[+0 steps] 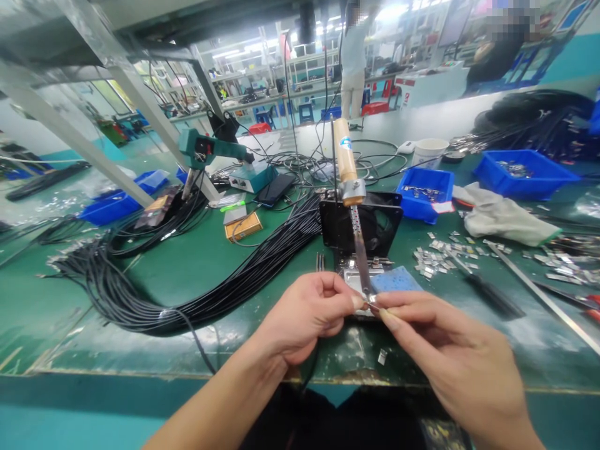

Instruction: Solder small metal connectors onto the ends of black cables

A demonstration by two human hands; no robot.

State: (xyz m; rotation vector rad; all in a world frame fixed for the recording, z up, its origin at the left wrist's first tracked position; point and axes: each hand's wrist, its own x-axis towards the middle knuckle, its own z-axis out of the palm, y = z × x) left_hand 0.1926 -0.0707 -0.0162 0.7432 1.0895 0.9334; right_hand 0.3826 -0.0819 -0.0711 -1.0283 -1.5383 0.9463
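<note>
A soldering iron [347, 156] with a wooden handle is clamped tip-down in front of me, its tip just above my fingertips. My left hand [312, 312] is closed in a pinch close beside that tip; what it grips is hidden by the fingers. From the other side my right hand [450, 344] pinches thumb against forefinger, with a thin, wire-like piece barely showing there. Both hands' fingertips nearly meet. Behind them lie a blue sponge [396, 279] and a metal plate under the tip. One small metal connector shell [382, 357] rests near the table's front edge.
A thick bundle of black cables [225, 284] curves across the left. A black fan [382, 222] stands behind the iron. Rightward are blue bins [425, 192], scattered metal shells [435, 256], a glove [506, 215], a black-handled tool [494, 294] and a metal strip [548, 297].
</note>
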